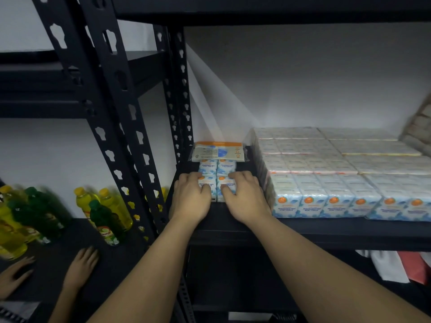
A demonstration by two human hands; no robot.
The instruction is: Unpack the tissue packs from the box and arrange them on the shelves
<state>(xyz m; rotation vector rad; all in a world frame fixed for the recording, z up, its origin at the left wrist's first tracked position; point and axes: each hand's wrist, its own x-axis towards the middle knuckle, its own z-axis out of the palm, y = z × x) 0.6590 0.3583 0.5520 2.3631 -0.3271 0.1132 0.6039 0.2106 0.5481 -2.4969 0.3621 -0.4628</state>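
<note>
My left hand (191, 196) and right hand (242, 197), fingers curled, gripping small tissue packs (217, 177) on black metal shelf (233, 220); pack fronts partly hidden under fingers. Beyond them, flat plastic-wrapped tissue pack (219, 151), print unreadable. Right of grip, blurred block of wrapped tissue bundles (338, 173), cut off at edge.

Both bare forearms reach fwd, converging. Left hand (191, 197) & right hand (242, 197) side by side, palms down, fingers curled.
</note>
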